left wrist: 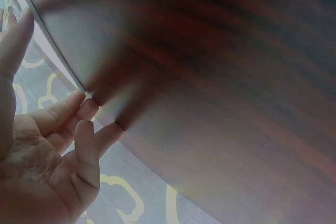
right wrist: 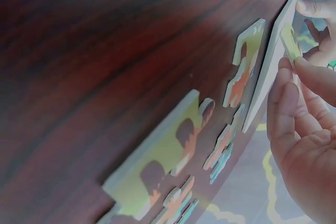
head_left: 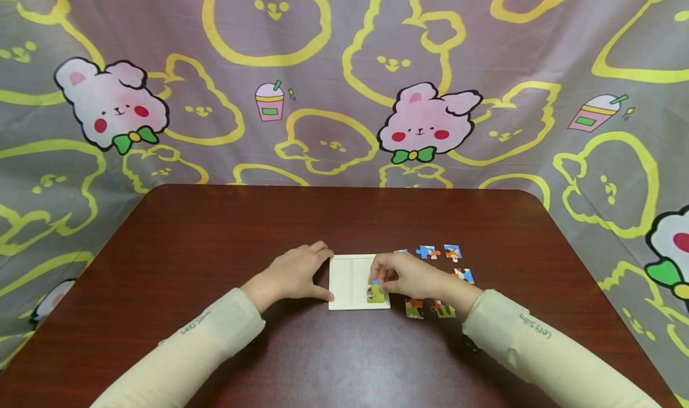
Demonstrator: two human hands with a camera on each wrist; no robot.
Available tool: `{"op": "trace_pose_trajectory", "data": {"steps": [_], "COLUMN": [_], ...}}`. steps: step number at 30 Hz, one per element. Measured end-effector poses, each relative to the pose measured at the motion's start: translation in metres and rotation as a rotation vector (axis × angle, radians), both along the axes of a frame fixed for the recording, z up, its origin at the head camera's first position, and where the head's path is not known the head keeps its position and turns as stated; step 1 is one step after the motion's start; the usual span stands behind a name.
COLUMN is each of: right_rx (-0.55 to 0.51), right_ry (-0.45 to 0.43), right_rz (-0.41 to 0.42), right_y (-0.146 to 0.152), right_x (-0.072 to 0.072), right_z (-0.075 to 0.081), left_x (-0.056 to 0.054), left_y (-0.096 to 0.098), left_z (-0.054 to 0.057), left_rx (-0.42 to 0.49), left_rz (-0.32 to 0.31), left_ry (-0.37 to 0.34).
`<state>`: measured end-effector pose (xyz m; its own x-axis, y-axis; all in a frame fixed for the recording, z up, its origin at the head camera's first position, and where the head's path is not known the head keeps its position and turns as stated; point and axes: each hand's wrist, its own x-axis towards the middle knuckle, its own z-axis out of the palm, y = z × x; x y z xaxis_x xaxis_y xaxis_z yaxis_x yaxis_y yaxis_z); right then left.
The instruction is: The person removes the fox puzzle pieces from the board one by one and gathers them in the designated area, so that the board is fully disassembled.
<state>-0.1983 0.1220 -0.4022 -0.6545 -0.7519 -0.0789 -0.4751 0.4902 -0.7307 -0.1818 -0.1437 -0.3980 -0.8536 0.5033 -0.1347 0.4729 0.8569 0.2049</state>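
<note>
A pale, shallow puzzle board (head_left: 340,279) lies on the table in the head view. At its left edge is my left hand (head_left: 293,273), with thumb and fingers spread and touching the rim. The left wrist view shows that hand's thumb (left wrist: 18,40) against the board's side. My right hand (head_left: 406,274) pinches a green puzzle piece (head_left: 375,294) between thumb and fingertips over the board's lower right corner. In the right wrist view this piece (right wrist: 289,43) is tilted against the board; whether it lies flat anywhere, I cannot tell.
Several loose puzzle pieces lie right of the board, among them a blue and orange one (head_left: 427,252), a corner one (head_left: 453,252) and a green and orange one (head_left: 414,308). My right hand and forearm partly cover others. A patterned curtain (head_left: 334,85) hangs behind the brown table (head_left: 242,216).
</note>
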Motion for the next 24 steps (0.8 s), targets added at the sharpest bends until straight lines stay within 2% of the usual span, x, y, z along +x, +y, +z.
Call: {"op": "trace_pose_trajectory", "data": {"steps": [10,24], "right_rx": [-0.031,-0.066], "right_ry": [-0.045,-0.007], "right_rz": [-0.022,-0.039], "right_y": [0.006,0.036], "right_x": [-0.002,-0.003], "right_z": [-0.003,-0.006], "left_x": [0.0,0.0], "left_y": [0.0,-0.001], "left_z": [0.001,0.001], "left_rx": [0.001,0.007], "left_rz": [0.0,-0.008], "left_ry": [0.003,0.0]}}
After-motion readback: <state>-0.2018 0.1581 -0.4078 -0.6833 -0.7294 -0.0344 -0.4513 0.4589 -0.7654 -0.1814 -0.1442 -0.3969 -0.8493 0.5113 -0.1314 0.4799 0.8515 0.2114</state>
